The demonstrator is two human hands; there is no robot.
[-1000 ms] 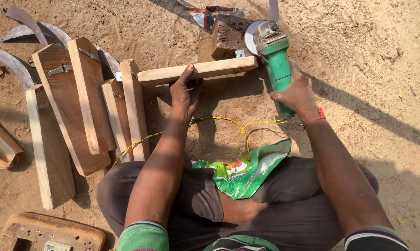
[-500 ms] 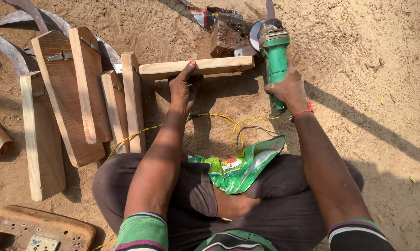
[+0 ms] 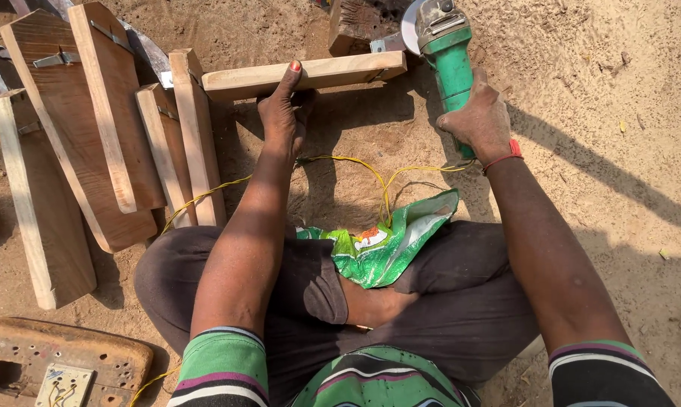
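Sandy ground surrounds you. Your left hand [image 3: 284, 113] presses the wooden bar [image 3: 304, 75], fingers gripping its edge; your right hand [image 3: 476, 117] clenches the green grinder [image 3: 449, 56], apparently touching the bar's end. A crumpled green packet [image 3: 385, 245] lies on your lap.

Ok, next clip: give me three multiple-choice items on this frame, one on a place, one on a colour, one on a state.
1. Where does the crumpled green packet lie?
A. on the person's lap
B. on the stacked planks
C. under the grinder

2. What colour is the body of the angle grinder?
A. red
B. green
C. blue

3. What is the left hand doing?
A. resting flat on the sand
B. holding the yellow wire
C. gripping the wooden bar

Answers:
1 A, the packet sits on the crossed legs.
2 B, the housing in the right hand is green.
3 C, its fingers wrap the bar's near edge, thumb on top.
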